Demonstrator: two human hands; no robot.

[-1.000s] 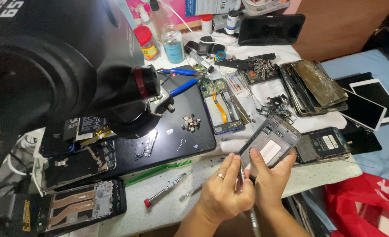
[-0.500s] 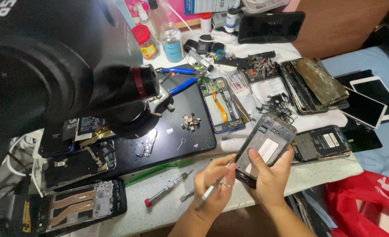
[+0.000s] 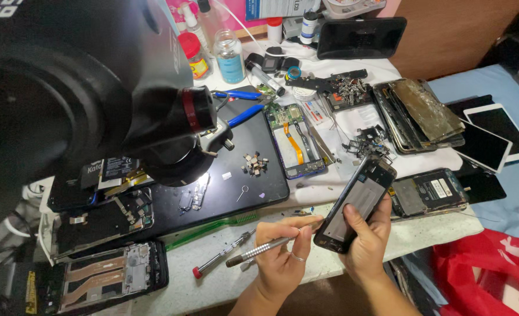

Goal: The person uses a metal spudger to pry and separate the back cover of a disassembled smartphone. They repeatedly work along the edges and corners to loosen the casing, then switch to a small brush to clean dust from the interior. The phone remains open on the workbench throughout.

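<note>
My right hand [image 3: 366, 248] grips a black phone body [image 3: 359, 200] by its lower end and holds it tilted above the table's front edge. Its grey inner side faces up. My left hand [image 3: 278, 260], with a ring on one finger, pinches a slim silver screwdriver [image 3: 258, 251]. The tool lies almost level, its tip pointing right and close to the phone's lower left edge. Both hands hover just over the white table edge [image 3: 236, 281].
A big black microscope head [image 3: 95, 88] fills the upper left over a black work mat [image 3: 236, 175]. A red-ended screwdriver [image 3: 220, 261], green brush [image 3: 212, 227], opened phones [image 3: 294, 140] [image 3: 113, 275] [image 3: 432, 193], stacked broken screens [image 3: 417, 111], tablets [image 3: 493, 137], bottles and a red bag [image 3: 487, 275] surround the hands.
My left hand moved off the phone's underside to the left and now holds the silver screwdriver level. The phone in my right hand shifted slightly and stays tilted.
</note>
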